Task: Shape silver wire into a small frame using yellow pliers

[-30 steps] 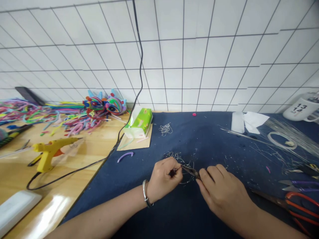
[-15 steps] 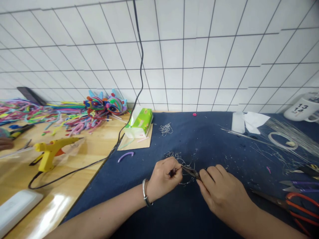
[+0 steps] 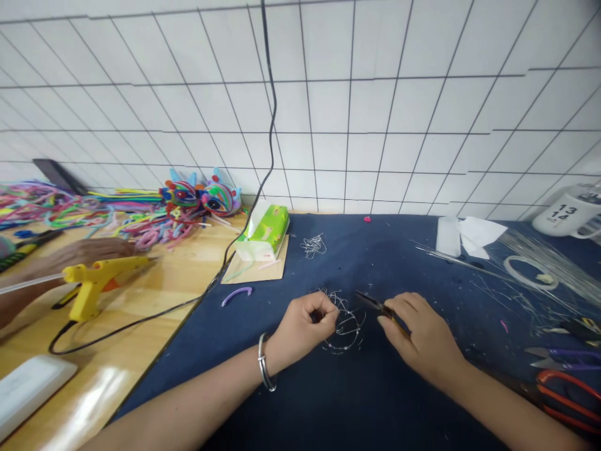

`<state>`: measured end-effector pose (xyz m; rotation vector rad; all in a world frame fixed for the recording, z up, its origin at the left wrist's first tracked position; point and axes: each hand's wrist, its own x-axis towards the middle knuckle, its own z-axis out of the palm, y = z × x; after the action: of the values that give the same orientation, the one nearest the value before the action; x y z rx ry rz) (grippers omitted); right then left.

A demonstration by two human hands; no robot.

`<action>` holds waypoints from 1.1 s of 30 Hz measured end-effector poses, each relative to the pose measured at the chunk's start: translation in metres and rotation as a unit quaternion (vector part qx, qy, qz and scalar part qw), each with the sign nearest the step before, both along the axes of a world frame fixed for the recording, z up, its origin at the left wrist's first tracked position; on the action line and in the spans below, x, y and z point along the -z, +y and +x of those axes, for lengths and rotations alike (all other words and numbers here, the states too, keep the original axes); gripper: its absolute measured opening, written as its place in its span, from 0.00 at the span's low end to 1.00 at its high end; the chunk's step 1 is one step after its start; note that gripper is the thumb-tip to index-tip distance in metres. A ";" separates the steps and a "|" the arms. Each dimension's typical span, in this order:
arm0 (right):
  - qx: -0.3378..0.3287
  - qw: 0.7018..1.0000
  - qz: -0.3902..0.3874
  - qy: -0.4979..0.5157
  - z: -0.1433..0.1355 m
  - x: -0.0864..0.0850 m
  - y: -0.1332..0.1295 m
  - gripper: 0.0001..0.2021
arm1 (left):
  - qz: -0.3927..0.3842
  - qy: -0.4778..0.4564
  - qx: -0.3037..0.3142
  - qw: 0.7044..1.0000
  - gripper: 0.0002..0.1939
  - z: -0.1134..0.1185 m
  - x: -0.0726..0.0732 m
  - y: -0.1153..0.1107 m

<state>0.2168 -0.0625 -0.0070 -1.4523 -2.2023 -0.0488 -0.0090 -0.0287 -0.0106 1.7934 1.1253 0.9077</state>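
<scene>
Pliers: drawn back from the left fingertips since the earlier head-camera frame, going right with the right hand, so I now see a gap between tool and pinch.
Right hand (image 3: 420, 335): fingers wrapped around the handles of the dark pliers (image 3: 375, 304), nose pointing up and left; I cannot tell whether the tool's tips are parted.
Left hand (image 3: 305, 331): thumb and forefinger pressed together in a pinch, with fine wire at the tips; I read it as gripping the beaded wire loop (image 3: 346, 348), though the exact contact is too small for me to make out.
Beaded loop: lying between the hands, just right of the left fingers, over the dark blue cloth (image 3: 394, 401).
Bracelet (image 3: 263, 360): silver, around the left wrist.
Co-worker's hand (image 3: 89, 254): reached in from the left edge, where a second ago I had none of it; it sits behind the yellow glue gun (image 3: 91, 282), and I cannot tell what it holds.
Far side of cloth: wire tangle (image 3: 313, 246), right of the green tissue pack (image 3: 270, 227).
Right side: straight wires (image 3: 566, 263) below the white mug (image 3: 566, 213); red-handled scissors (image 3: 563, 374) near the right forearm.
</scene>
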 end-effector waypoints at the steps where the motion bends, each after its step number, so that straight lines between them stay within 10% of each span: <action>1: 0.007 1.000 -0.003 -0.012 0.003 0.004 0.004 0.10 | -0.018 -0.014 0.005 1.000 0.05 -0.001 0.001 0.001; 33: -0.002 0.970 -0.087 -0.226 0.010 0.009 0.005 0.19 | -0.161 -0.075 0.064 0.982 0.06 0.002 0.006 0.000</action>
<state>0.2264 -0.0580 -0.0158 -1.6624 -2.6281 -0.2076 -0.0067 -0.0290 -0.0165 1.4893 0.9859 0.7258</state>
